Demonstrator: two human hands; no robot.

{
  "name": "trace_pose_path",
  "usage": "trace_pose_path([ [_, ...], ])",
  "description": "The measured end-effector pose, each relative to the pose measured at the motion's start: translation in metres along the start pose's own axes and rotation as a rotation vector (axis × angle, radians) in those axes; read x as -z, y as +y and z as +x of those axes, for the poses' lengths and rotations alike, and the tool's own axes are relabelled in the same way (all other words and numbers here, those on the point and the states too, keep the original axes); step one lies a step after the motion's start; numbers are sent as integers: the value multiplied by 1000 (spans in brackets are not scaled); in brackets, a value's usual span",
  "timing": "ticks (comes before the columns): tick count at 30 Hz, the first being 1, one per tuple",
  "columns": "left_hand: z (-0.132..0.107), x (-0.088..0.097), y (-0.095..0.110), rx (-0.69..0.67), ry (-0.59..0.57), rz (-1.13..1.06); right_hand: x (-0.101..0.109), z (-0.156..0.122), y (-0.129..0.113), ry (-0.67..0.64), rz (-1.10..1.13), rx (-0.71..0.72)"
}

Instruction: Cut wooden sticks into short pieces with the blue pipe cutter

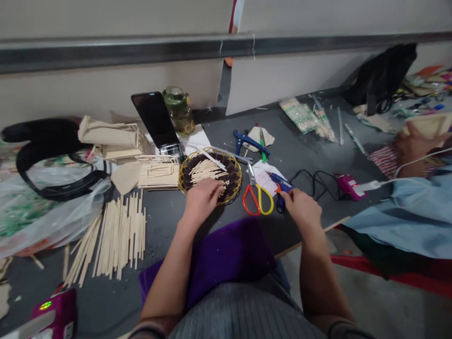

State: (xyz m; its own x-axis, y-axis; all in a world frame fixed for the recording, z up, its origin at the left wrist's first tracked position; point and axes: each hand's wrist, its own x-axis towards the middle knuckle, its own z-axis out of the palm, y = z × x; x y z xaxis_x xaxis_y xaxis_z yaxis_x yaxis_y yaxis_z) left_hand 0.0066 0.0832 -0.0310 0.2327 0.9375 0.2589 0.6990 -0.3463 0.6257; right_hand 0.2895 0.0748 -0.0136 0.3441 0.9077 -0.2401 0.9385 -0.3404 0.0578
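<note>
My left hand (202,200) is over the near rim of a round woven basket (238,181), its fingers pinched together. Whatever is between those fingertips is too small to make out. Thin wooden sticks (206,170) and some tiny pieces lie inside the basket. On the right, my right hand (302,208) has its fingers closed at the back of a blue glue gun (278,179) with an orange part, whose tip points toward a white paper (263,174). Scissors (259,197) with one red and one yellow handle lie between my hands.
Long wooden sticks (122,233) lie at the left, below small stick frames (158,173). A phone (155,117) leans before a green bottle (178,110). Blue pliers-like tool (249,141) lies behind the scissors. A cable runs to a magenta device (348,186); another person's hand (413,146) is at right.
</note>
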Motion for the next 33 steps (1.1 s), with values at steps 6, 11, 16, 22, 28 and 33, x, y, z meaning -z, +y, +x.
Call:
trace_pose_path([
  [6,-9,-54,54,-245,-398,153,-20,14,7,-47,178,-61],
  [11,-11,-90,63,-286,-503,261,-30,22,13,-21,290,-52],
  [16,-8,-95,65,-263,-485,282,-35,27,18,40,446,-88],
  [22,-2,-101,74,-227,-469,349,-34,26,16,118,573,-87],
  [28,2,-101,70,-200,-473,402,-42,29,14,166,639,-68],
  [33,7,-96,59,-172,-437,401,-51,34,9,184,686,-49],
])
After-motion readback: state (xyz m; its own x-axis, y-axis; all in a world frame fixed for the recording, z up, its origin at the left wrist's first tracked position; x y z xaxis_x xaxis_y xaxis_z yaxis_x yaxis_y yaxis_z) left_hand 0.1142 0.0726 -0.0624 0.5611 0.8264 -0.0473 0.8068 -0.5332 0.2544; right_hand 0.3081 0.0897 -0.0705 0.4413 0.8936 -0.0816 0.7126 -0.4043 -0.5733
